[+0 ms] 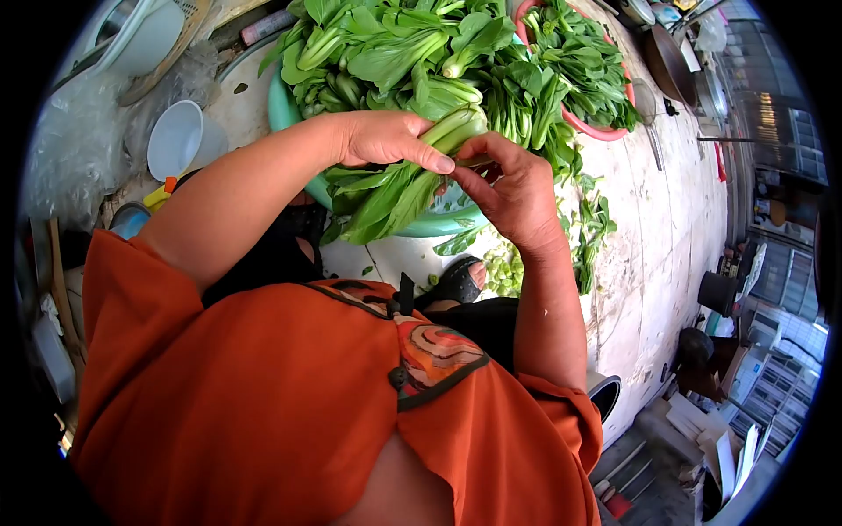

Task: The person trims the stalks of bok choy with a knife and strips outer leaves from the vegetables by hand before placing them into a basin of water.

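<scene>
My left hand (395,140) is closed around a head of bok choy (460,129), its pale base up and to the right and its leaves hanging down to the left. Close against that base, my right hand (502,180) has thumb and fingers pinched together; whatever lies between the fingertips is too small to make out. Below both hands stands a green basin (443,224) heaped with more bok choy (395,57). Some water shows inside the basin under the held leaves.
A pink basin (605,133) of leafy greens stands behind on the right. Trimmed leaves and stalks (504,270) lie on the pale floor beside my sandalled foot (460,280). To the left are a white bucket (180,140) and clear plastic bags (74,145). A wok (669,66) rests at the far right.
</scene>
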`<state>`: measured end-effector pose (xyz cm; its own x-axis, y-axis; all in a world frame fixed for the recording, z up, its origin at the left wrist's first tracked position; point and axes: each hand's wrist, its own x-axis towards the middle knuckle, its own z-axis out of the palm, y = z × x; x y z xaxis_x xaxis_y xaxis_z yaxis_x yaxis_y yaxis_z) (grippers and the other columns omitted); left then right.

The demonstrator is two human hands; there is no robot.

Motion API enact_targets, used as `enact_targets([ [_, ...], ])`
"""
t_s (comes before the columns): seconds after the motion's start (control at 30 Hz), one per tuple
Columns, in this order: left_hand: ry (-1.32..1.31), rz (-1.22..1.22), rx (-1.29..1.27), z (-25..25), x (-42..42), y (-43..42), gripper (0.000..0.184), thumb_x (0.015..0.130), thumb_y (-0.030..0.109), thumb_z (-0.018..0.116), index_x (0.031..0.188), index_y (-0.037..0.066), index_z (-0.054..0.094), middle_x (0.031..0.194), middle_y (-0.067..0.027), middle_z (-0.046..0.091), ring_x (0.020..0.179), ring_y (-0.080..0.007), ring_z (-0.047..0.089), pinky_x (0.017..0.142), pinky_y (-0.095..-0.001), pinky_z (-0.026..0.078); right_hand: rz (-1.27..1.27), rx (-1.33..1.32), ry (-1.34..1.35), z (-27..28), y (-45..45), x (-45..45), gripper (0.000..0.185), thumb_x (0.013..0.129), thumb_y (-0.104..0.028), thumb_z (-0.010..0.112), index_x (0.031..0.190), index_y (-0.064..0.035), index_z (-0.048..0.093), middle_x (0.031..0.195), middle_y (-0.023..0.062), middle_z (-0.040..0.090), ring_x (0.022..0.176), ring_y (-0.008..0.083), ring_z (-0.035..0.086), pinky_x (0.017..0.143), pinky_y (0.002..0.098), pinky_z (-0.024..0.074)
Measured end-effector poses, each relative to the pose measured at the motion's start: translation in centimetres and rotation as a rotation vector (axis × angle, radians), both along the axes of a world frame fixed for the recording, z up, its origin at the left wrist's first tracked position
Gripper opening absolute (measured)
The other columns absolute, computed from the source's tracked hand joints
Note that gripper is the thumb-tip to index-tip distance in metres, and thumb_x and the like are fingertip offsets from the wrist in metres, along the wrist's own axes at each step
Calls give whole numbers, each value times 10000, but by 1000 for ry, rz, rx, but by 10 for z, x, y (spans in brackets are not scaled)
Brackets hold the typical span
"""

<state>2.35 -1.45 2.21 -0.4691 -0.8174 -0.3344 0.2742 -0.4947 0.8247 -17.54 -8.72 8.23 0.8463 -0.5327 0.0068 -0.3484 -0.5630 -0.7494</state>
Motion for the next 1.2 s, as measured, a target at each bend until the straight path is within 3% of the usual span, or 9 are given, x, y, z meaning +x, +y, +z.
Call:
enact_targets([
  [0.2,77,33,51,6,-11,2,285,805,242,717,938,19,603,779,-67,627,637,-164,627,621,-283,525,-271,-7,-96,2,-3,-1,538,647,-144,861,1079,-74,548,848,78,635,630,190,639,611,290,532],
  [0.3,21,-133,12,5,-13,0,283,798,239,705,929,12,598,729,-70,621,608,-165,613,602,-283,508,-89,1,-177,3,-9,-5,759,588,-133,888,1261,-105,538,989,94,607,820,202,631,696,298,527],
  [0.43,75,-298,-38,-1,-17,4,301,793,231,697,953,3,583,665,-77,608,576,-173,595,612,-291,500,174,364,-154,-2,-10,-9,500,675,-34,829,1133,-47,630,983,45,605,910,137,607,801,271,501],
  [0.5,96,-300,-2,6,-14,4,324,792,234,703,970,-10,586,694,-78,616,631,-172,613,662,-290,508,158,334,-143,5,-8,-5,392,670,-25,821,1034,-39,675,981,43,611,898,140,604,792,272,493],
  [0.63,-335,-147,-271,10,-6,-3,624,699,348,785,1141,-29,558,975,-131,631,918,-236,629,821,-345,500,47,171,-136,-4,-12,-4,415,623,-67,823,1014,-67,685,897,82,635,810,209,632,764,301,506],
  [0.73,-1119,76,-679,28,-6,-1,824,601,469,790,1244,30,517,1195,-206,538,1149,-339,522,1012,-456,363,-32,43,-78,-12,-16,-3,422,622,-98,817,1020,-60,682,899,110,639,797,253,639,764,323,513],
  [0.87,-1474,217,-748,22,-36,14,705,630,418,799,1192,60,569,1113,-170,584,1090,-327,550,979,-418,395,-125,133,-17,-8,-14,2,403,649,-101,807,1025,-37,676,911,109,659,808,222,649,769,310,521],
  [1.0,-1166,310,-546,4,-36,7,516,637,327,781,1007,10,612,883,-172,655,840,-323,651,781,-370,519,-190,370,-49,-9,-10,6,358,685,-90,802,1011,-13,675,885,74,685,772,123,637,731,266,525],
  [1.2,-753,160,-344,-4,-28,4,531,671,277,755,1067,-40,593,863,-168,665,801,-265,651,766,-347,505,-216,411,29,0,-9,7,358,703,-112,821,1007,-8,662,797,34,679,693,82,608,670,240,518],
])
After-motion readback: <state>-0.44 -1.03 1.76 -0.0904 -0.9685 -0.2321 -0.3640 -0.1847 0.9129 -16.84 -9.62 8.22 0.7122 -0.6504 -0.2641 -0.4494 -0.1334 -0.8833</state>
